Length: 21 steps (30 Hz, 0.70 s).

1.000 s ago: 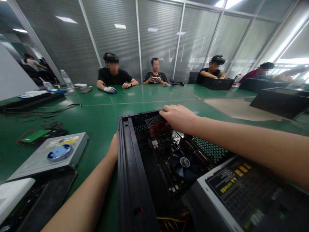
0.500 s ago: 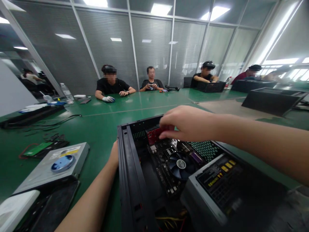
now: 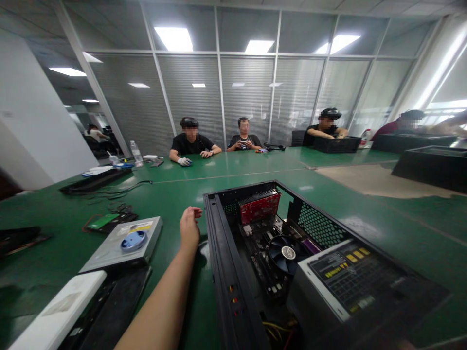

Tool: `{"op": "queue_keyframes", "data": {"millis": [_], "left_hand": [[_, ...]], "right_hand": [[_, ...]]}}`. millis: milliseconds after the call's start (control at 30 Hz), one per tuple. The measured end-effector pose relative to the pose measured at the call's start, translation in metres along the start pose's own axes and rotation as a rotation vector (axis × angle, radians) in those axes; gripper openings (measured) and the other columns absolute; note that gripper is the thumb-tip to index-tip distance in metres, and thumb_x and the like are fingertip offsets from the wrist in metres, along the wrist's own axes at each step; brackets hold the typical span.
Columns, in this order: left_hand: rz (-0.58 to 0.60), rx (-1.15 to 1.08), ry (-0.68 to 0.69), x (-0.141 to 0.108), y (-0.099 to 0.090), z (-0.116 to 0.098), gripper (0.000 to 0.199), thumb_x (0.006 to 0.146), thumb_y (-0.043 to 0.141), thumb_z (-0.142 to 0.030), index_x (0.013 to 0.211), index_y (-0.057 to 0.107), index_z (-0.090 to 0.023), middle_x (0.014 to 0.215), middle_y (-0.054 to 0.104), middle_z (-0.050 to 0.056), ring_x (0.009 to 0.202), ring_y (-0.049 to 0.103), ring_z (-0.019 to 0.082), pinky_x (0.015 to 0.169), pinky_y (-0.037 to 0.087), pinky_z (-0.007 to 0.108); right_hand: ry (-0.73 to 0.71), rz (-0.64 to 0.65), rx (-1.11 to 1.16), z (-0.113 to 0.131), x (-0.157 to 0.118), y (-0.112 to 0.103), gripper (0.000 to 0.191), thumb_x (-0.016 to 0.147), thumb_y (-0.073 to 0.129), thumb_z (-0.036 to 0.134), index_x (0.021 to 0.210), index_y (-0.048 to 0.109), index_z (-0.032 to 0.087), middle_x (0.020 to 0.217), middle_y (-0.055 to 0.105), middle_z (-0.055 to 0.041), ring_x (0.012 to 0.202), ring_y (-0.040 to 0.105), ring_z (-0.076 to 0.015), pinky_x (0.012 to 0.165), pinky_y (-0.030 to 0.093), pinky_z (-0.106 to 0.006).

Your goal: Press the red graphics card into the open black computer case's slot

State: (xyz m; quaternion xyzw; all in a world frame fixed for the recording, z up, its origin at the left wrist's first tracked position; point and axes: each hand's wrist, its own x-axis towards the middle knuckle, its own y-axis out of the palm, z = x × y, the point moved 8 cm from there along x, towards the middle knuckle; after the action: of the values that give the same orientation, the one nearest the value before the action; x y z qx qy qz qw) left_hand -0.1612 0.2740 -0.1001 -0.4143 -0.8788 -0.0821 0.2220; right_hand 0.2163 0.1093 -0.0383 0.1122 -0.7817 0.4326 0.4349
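A black computer case (image 3: 226, 243) lies on the green table with its open side up. Inside stands a red graphics card (image 3: 260, 208), seated at the far end of the motherboard (image 3: 260, 253). A round cooling fan (image 3: 286, 253) sits on the board, and a power supply (image 3: 339, 277) with a yellow-marked label fills the near right part. Just left of the case wall hovers my left hand (image 3: 189, 228), fingers loosely bent and apart, holding nothing. My right hand is out of view.
To the left lie an optical drive (image 3: 124, 240) with a blue ring (image 3: 134, 241) on top, a white power strip (image 3: 60, 311) and a green circuit board (image 3: 104, 221). Several people sit across the table (image 3: 175, 192), some with black cases.
My right hand has left the graphics card and gone out of view. My left hand has come away from the case's left side. The view has tilted up and turned left.
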Motion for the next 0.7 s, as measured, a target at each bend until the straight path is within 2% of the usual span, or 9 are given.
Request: {"op": "queue_keyframes", "data": {"millis": [100, 167, 200, 233, 333, 433, 500, 567, 700], "left_hand": [[-0.226, 0.025, 0.001, 0.008, -0.033, 0.01, 0.038, 0.096, 0.036, -0.044, 0.083, 0.059, -0.017, 0.083, 0.063, 0.004, 0.077, 0.059, 0.016, 0.074, 0.047, 0.028], [-0.352, 0.035, -0.011, 0.011, -0.05, 0.019, 0.036, 0.095, 0.036, -0.043, 0.081, 0.058, -0.018, 0.08, 0.06, 0.003, 0.075, 0.059, 0.016, 0.074, 0.047, 0.029], [-0.386, 0.036, -0.018, 0.012, -0.054, 0.024, 0.035, 0.095, 0.036, -0.042, 0.081, 0.057, -0.018, 0.08, 0.06, 0.003, 0.076, 0.058, 0.016, 0.074, 0.047, 0.029], [-0.396, 0.038, -0.021, 0.014, -0.055, 0.028, 0.034, 0.095, 0.037, -0.043, 0.082, 0.057, -0.018, 0.081, 0.059, 0.003, 0.076, 0.059, 0.016, 0.074, 0.047, 0.029], [-0.315, 0.069, -0.01, 0.019, -0.047, 0.034, 0.033, 0.095, 0.039, -0.044, 0.085, 0.057, -0.019, 0.084, 0.061, 0.003, 0.08, 0.059, 0.016, 0.078, 0.047, 0.029], [-0.23, 0.118, 0.033, 0.02, -0.037, 0.034, 0.032, 0.096, 0.039, -0.045, 0.089, 0.058, -0.02, 0.088, 0.061, 0.003, 0.084, 0.06, 0.017, 0.081, 0.046, 0.029], [-0.201, 0.136, 0.059, 0.02, -0.033, 0.033, 0.032, 0.097, 0.038, -0.045, 0.09, 0.058, -0.02, 0.089, 0.062, 0.004, 0.086, 0.06, 0.017, 0.081, 0.047, 0.03], [-0.157, 0.157, 0.078, 0.019, -0.028, 0.031, 0.032, 0.097, 0.039, -0.045, 0.09, 0.059, -0.021, 0.09, 0.062, 0.004, 0.086, 0.06, 0.018, 0.081, 0.047, 0.03], [-0.121, 0.196, 0.114, 0.017, -0.022, 0.027, 0.031, 0.097, 0.04, -0.045, 0.09, 0.06, -0.021, 0.092, 0.063, 0.004, 0.088, 0.06, 0.019, 0.081, 0.047, 0.031]], "right_hand": [[0.061, 0.158, 0.059, 0.003, 0.0, 0.031, 0.015, 0.08, 0.063, 0.05, 0.072, 0.075, 0.047, 0.056, 0.068, -0.0036, 0.047, 0.063, -0.0251, 0.042, 0.048, -0.039], [0.168, 0.387, 0.123, -0.013, 0.031, 0.08, 0.03, 0.088, 0.059, 0.044, 0.065, 0.076, 0.032, 0.053, 0.066, -0.0057, 0.048, 0.063, -0.0214, 0.053, 0.053, -0.036], [0.257, 0.564, 0.164, -0.027, 0.05, 0.114, 0.035, 0.091, 0.057, 0.043, 0.069, 0.076, 0.026, 0.057, 0.068, -0.0072, 0.056, 0.066, -0.0217, 0.062, 0.055, -0.035], [0.345, 0.698, 0.193, -0.041, 0.071, 0.147, 0.033, 0.093, 0.057, 0.043, 0.078, 0.077, 0.021, 0.07, 0.071, -0.0092, 0.07, 0.069, -0.0234, 0.071, 0.056, -0.036], [0.392, 0.724, 0.227, -0.07, 0.147, 0.225, 0.034, 0.096, 0.058, 0.041, 0.12, 0.063, 0.016, 0.117, 0.065, -0.0095, 0.101, 0.064, -0.022, 0.091, 0.053, -0.045], [0.443, 0.725, 0.24, -0.087, 0.184, 0.286, 0.048, 0.098, 0.053, 0.044, 0.138, 0.05, 0.017, 0.143, 0.048, -0.0153, 0.128, 0.049, -0.0311, 0.105, 0.039, -0.059], [0.468, 0.718, 0.248, -0.092, 0.187, 0.312, 0.059, 0.1, 0.043, 0.054, 0.144, 0.042, 0.015, 0.154, 0.035, -0.0208, 0.142, 0.03, -0.0382, 0.11, 0.021, -0.068], [0.476, 0.706, 0.26, -0.094, 0.18, 0.326, 0.066, 0.1, 0.034, 0.06, 0.146, 0.04, 0.013, 0.157, 0.03, -0.0241, 0.145, 0.022, -0.0396, 0.11, 0.01, -0.071], [0.478, 0.674, 0.288, -0.097, 0.15, 0.326, 0.061, 0.1, 0.033, 0.059, 0.139, 0.046, 0.014, 0.145, 0.047, -0.022, 0.137, 0.04, -0.0329, 0.112, 0.016, -0.063]]}}
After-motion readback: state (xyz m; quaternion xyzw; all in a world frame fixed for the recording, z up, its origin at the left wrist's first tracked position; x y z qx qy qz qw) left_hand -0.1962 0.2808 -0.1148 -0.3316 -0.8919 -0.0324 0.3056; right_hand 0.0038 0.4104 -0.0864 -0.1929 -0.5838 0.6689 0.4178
